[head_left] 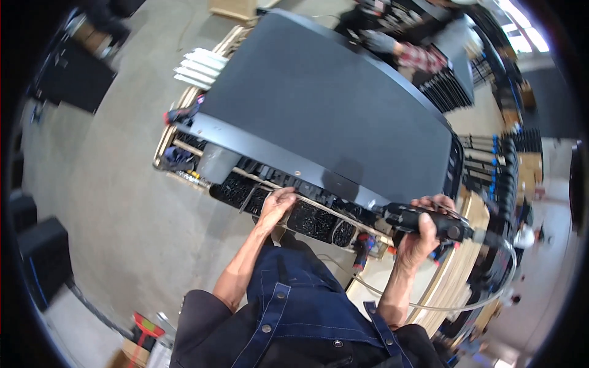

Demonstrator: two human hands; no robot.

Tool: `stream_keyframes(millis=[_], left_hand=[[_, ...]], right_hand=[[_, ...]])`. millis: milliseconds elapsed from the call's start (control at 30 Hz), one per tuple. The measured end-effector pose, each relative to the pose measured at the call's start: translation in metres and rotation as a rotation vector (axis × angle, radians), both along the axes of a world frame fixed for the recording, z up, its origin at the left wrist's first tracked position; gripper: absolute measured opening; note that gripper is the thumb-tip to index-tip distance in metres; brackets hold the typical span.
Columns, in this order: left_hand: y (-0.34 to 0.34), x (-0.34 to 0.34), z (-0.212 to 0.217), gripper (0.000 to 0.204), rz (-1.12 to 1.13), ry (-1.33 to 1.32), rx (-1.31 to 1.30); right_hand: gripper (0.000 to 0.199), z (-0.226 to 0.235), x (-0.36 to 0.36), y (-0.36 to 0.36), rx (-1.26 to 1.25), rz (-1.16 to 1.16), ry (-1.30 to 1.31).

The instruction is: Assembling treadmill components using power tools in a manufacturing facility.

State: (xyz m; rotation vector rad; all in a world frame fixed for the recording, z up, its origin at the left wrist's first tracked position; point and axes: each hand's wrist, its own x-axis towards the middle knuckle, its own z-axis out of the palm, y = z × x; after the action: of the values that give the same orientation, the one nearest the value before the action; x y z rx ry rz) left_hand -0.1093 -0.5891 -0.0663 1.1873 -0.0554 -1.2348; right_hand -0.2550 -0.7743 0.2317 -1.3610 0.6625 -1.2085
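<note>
A large dark grey panel with a lighter metal front edge lies across the bench before me. My right hand is wrapped round a black air screwdriver, whose tip points left at the right end of that front edge. A clear air hose runs from its rear. My left hand is at the wooden rail below the panel, thumb and fingers curled together. What it holds, if anything, is hidden. Just under it are black bins of small black fasteners.
A red-and-black cordless drill hangs right of the bins. White strips lie at the far left of the bench, near a grey container. Across the panel, a co-worker's gloved hand shows. Stacked boards stand at right.
</note>
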Motion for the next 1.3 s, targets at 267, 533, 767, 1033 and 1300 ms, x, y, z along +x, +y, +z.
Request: stream_keyframes(millis=[267, 533, 767, 1033, 1300], left_hand=[[-0.079, -0.059, 0.049, 0.035, 0.375, 0.483, -0.328], [-0.112, -0.061, 0.066, 0.038, 0.325, 0.122, -0.085], [-0.135, -0.077, 0.087, 0.033, 0.429, 0.076, -0.107], [-0.132, -0.063, 0.081, 0.038, 0.45, 0.1, 0.037], [-0.133, -0.061, 0.08, 0.048, 0.492, 0.029, 0.139]], right_hand=[[0.027, -0.046, -0.231, 0.033, 0.416, -0.594, 0.307], [0.027, -0.06, -0.489, 0.002, 0.084, -1.21, 0.662], [0.038, -0.175, -0.593, -0.132, 0.306, -0.791, 0.852], [0.042, -0.359, -0.628, -0.218, 0.523, -0.734, 0.914], [0.044, -0.354, -0.637, -0.19, 0.567, -0.719, 0.852]])
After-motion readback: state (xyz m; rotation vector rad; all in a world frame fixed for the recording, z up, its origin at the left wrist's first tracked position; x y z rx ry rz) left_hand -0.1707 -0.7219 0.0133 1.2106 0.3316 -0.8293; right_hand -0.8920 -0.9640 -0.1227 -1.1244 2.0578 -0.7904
